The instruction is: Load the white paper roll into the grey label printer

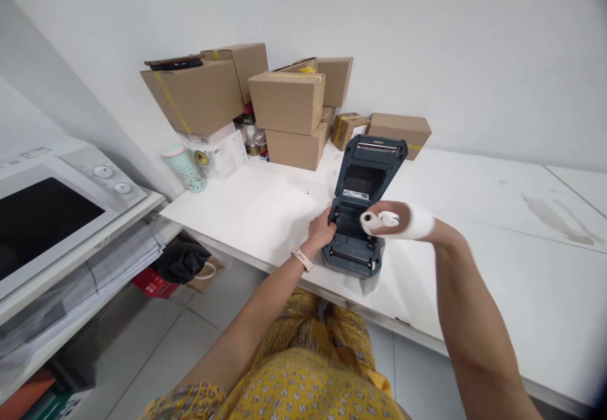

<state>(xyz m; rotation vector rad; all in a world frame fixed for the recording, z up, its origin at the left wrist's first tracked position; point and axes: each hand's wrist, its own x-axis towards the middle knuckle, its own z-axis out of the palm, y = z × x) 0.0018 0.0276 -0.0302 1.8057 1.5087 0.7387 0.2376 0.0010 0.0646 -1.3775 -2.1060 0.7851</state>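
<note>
The left hand (322,230) has its grip clasped on the left edge of an open printer (349,246) standing on the white surface (256,211). The right hand (402,216) grasps 1 white roll (371,222) above the printer's right side.

Obs.: boxy dark blue-grey plastic printer (345,219). Small white cylindrical roll (374,222), dark centre. Rectangular brown cardboard boxes (282,105), yellow tape strips (171,100). Mint-green cylindrical tumbler (184,170), pink lid (171,151). Yellow fabric garment (303,388), small whitish floral print. Pale-pink band-shaped wristband (302,260).
</note>
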